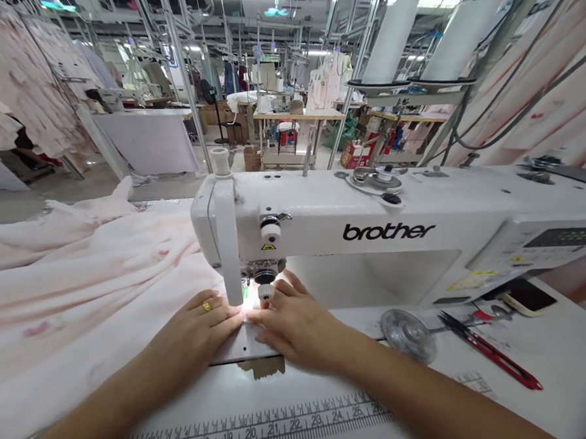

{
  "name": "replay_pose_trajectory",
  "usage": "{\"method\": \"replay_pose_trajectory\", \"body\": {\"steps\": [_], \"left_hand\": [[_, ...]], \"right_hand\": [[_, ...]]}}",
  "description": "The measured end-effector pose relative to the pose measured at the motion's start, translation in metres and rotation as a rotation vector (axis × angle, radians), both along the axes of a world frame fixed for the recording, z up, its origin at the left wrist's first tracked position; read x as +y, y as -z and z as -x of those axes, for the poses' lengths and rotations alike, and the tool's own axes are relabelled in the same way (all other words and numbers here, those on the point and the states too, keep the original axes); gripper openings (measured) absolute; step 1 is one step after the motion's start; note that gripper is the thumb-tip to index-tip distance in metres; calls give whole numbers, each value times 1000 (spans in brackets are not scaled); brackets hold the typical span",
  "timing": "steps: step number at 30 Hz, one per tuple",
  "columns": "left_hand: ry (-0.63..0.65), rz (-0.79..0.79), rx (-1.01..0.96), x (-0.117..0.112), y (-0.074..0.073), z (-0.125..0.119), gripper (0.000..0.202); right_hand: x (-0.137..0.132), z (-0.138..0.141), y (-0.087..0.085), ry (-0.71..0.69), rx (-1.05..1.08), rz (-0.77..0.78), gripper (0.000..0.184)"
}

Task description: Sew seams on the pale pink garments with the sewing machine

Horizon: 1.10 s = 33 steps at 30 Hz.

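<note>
A white sewing machine [317, 214] stands before me, its lamp lighting the needle area. Pale pink, faintly patterned fabric [98, 268] spreads over the left side and runs up to the needle. My left hand [209, 323], with a gold ring, lies flat on the fabric, fingertips just left of the presser foot area. To the right, my right hand [297, 318] rests with fingers apart. Its index fingertip is beside the lit needle area, and other fingers reach behind the machine head. Glare and the machine head hide the needle, the foot and the fabric edge under the fingertips.
A printed ruler scale [272, 428] runs along the table's front. Right of my forearm lie a clear round disc [409, 335], red-handled thread snips [492, 353] and a phone [529, 297]. Thread cones [391, 41] stand above. Hanging garments [31, 55] and other workstations fill the background.
</note>
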<state>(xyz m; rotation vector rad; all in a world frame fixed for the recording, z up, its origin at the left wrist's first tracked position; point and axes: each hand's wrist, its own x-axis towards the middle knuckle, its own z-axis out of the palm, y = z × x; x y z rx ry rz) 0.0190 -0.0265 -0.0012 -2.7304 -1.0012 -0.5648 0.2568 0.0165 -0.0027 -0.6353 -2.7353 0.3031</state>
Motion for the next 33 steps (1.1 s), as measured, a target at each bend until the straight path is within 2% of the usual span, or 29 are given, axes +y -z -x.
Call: {"method": "replay_pose_trajectory", "body": {"steps": [4, 11, 16, 22, 24, 29, 31, 33], "left_hand": [[-61, 65, 57, 12, 0, 4, 42], [-132, 82, 169, 24, 5, 7, 37], [-128, 98, 95, 24, 2, 5, 37], [-147, 287, 0, 23, 4, 5, 35], [-173, 305, 7, 21, 5, 4, 33], [-269, 327, 56, 22, 6, 5, 33], [-363, 330, 61, 28, 4, 16, 32], [-516, 323, 43, 35, 0, 35, 28]], "right_hand": [[-1, -1, 1, 70, 23, 82, 36], [2, -2, 2, 79, 53, 111, 30], [3, -3, 5, 87, 87, 99, 28], [4, -4, 6, 81, 131, 86, 22], [5, -3, 7, 82, 132, 89, 18], [13, -3, 15, 74, 135, 18, 21], [17, -4, 20, 73, 107, -10, 24], [21, -5, 24, 78, 81, -16, 26]]}}
